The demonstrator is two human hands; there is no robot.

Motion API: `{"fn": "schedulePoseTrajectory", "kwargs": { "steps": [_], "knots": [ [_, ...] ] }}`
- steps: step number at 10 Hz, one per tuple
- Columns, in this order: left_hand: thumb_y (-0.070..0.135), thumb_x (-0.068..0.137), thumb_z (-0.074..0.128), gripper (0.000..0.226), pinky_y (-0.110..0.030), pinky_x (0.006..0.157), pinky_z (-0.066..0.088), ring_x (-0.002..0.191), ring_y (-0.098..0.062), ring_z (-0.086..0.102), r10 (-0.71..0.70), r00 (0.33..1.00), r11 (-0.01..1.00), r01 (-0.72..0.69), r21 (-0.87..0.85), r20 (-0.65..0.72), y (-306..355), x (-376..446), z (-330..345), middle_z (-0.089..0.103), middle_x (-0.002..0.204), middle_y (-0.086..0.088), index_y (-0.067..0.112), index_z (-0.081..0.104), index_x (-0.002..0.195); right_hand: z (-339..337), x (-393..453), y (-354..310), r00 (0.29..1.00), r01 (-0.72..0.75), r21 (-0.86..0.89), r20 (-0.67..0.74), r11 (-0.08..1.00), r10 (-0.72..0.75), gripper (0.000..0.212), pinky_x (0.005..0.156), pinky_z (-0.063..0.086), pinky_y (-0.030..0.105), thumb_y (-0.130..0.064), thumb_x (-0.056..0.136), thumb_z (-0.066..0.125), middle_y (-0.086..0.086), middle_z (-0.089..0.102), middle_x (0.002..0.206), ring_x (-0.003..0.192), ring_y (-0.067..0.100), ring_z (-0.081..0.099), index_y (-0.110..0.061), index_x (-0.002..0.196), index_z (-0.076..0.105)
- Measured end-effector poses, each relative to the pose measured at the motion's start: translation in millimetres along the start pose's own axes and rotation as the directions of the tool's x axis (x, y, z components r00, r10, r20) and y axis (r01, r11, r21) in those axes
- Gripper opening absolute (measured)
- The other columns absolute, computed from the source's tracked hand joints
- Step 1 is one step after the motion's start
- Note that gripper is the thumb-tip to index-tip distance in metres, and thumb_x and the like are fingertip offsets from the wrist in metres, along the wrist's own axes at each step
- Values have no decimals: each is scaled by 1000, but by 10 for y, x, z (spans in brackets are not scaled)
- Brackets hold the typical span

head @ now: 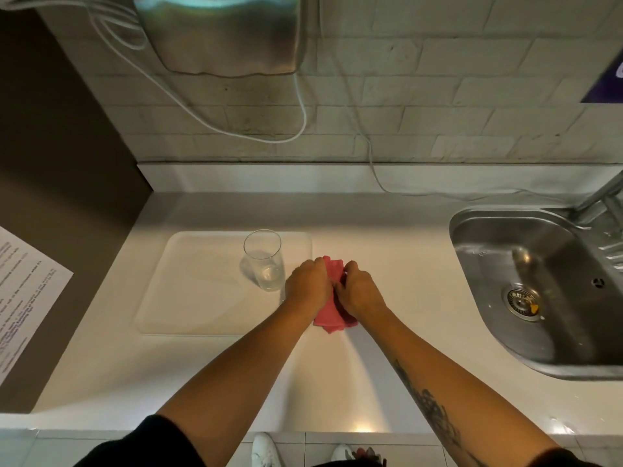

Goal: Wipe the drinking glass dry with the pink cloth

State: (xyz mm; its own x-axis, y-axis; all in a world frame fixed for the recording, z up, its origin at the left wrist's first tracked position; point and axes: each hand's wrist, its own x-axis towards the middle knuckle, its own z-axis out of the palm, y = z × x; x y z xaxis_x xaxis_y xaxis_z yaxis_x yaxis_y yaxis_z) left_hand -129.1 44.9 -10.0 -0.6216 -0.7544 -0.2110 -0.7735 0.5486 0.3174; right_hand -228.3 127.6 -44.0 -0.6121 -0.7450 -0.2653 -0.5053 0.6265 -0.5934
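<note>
A clear drinking glass (263, 261) stands upright on the right part of a white tray (188, 284) on the counter. Just right of the glass, the pink cloth (332, 318) lies bunched on the white counter (397, 264). My left hand (308, 286) and my right hand (359, 291) are side by side on the cloth, fingers curled into it, and they cover most of it. The cloth shows above my fingers and below my wrists. Neither hand touches the glass; my left hand is a little to its right.
A steel sink (539, 291) with a drain and a tap (603, 197) sits at the right. A metal wall unit (219, 32) hangs above with white cables (296, 106). A dark panel bearing a printed sheet (23, 291) borders the counter's left.
</note>
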Motion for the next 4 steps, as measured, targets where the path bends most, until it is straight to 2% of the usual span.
{"fn": "schedulePoseTrajectory", "kwargs": {
  "steps": [2,3,4],
  "knots": [
    [33,105,65,46,-42,89,59,112,-33,72,-32,999,994,33,107,-12,63,-95,-31,66,129,-14,10,46,140,-47,-78,-54,999,11,-434,-38,901,-31,40,67,55,39,-48,113,49,8,69,119,95,32,77,-13,132,51],
    [32,104,66,49,-43,91,58,117,-35,70,-46,999,992,49,120,-29,106,-123,-107,64,133,-15,11,45,143,-117,-100,-114,997,23,-532,-49,846,-58,46,66,51,38,-52,111,51,9,63,125,101,32,75,-13,135,52],
    [39,104,65,43,-41,88,56,115,-34,70,-66,997,989,70,128,-38,150,-176,-244,66,131,-13,13,52,137,-259,-86,-217,997,21,-541,-48,841,-56,43,75,55,41,-48,112,51,10,62,129,110,33,72,-13,137,53]
  ]
}}
